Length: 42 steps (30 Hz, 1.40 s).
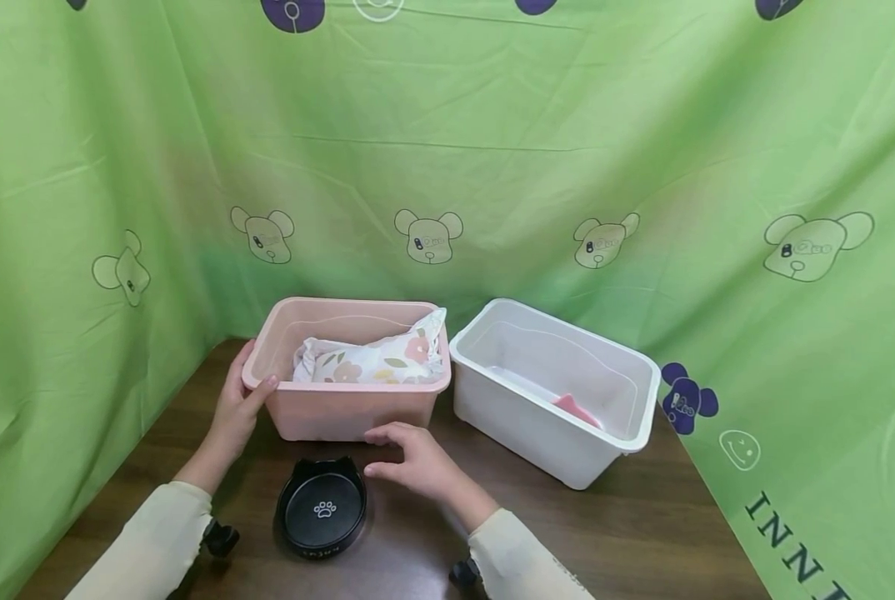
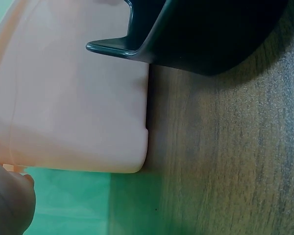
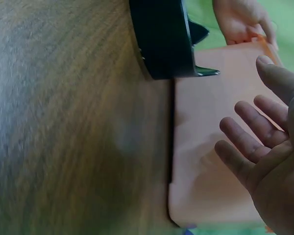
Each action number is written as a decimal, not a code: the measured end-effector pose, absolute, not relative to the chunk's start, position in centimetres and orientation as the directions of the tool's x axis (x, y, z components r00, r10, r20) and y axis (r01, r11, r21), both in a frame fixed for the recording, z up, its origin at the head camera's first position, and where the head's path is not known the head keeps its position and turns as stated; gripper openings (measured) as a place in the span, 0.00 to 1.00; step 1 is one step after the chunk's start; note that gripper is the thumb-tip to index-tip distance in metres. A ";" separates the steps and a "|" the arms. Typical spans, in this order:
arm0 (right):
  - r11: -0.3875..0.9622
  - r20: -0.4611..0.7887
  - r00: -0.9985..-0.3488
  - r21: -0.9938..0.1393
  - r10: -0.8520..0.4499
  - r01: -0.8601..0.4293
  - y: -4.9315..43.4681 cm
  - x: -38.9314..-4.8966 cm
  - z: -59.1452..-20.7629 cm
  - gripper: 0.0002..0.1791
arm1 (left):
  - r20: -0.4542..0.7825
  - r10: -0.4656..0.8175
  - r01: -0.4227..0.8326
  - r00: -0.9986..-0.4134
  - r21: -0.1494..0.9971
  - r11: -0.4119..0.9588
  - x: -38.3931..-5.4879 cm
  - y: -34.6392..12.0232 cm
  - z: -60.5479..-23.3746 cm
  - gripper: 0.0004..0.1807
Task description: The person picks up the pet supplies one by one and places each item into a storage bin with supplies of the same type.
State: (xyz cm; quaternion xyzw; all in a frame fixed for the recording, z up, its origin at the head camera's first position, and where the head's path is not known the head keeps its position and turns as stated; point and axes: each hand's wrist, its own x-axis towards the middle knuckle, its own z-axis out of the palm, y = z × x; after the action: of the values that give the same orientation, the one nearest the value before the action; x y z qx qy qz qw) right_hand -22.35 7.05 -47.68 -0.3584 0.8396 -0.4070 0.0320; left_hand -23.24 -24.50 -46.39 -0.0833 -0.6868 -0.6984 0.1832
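Observation:
A pink plastic bin (image 1: 357, 412) stands on the table with a floral-print cloth bundle (image 1: 376, 362) inside it. My left hand (image 1: 236, 406) grips the bin's front left corner, thumb over the rim and fingers along the side. Its thumb (image 2: 10, 200) shows at the lower left of the left wrist view. In front of the bin sits a round black pet bowl (image 1: 323, 507) with ear-shaped points and a white paw print. My right hand (image 1: 421, 462) hovers between bowl and bin, fingers spread and holding nothing. The right wrist view shows its palm (image 3: 279, 166) facing the bin's front wall.
To the right, a white plastic bin (image 1: 530, 425) stands at an angle, with a small pink item (image 1: 577, 410) on its floor. A green printed curtain (image 1: 447, 150) hangs behind and beside the brown wooden table (image 1: 642, 533).

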 end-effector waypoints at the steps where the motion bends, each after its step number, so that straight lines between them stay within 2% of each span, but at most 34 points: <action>1: 0.411 0.229 -0.743 -0.713 -0.629 -0.568 6.8 -22.4 -47.8 0.26 | 0.367 -0.143 0.370 -0.919 0.929 0.010 -23.2 -24.5 -46.4 0.39; 8: 0.439 0.169 -0.751 -0.721 -0.639 -0.536 5.4 -22.6 -48.8 0.26 | 0.368 -0.139 0.370 -0.919 0.929 0.018 -23.2 -24.5 -46.4 0.39; 19: 0.511 0.119 -0.744 -0.656 -0.657 -0.556 3.9 -23.1 -49.6 0.23 | 0.360 -0.136 0.360 -0.923 0.932 0.023 -23.3 -24.6 -46.5 0.40; 25: 0.553 0.090 -0.748 -0.617 -0.658 -0.560 3.1 -23.2 -50.0 0.18 | 0.355 -0.135 0.356 -0.925 0.934 0.020 -23.4 -24.7 -46.5 0.40; 33: 0.592 0.091 -0.786 -0.606 -0.612 -0.531 2.1 -23.5 -50.2 0.12 | 0.354 -0.136 0.355 -0.926 0.935 0.016 -23.4 -24.6 -46.5 0.40; 37: 0.599 0.099 -0.809 -0.621 -0.580 -0.505 1.7 -23.6 -50.3 0.09 | 0.353 -0.136 0.354 -0.926 0.935 0.018 -23.4 -24.7 -46.5 0.40; 42: 0.570 0.088 -0.845 -0.701 -0.528 -0.428 1.7 -23.5 -50.5 0.09 | 0.347 -0.133 0.348 -0.928 0.937 0.021 -23.4 -24.9 -46.6 0.40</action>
State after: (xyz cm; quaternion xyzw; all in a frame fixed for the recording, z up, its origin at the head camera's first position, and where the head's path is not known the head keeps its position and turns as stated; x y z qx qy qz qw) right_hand -23.46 1.71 -50.54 -0.2705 0.8834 -0.3769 0.0657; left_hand -23.42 -24.90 -46.59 -0.0777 -0.6932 -0.6954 0.1727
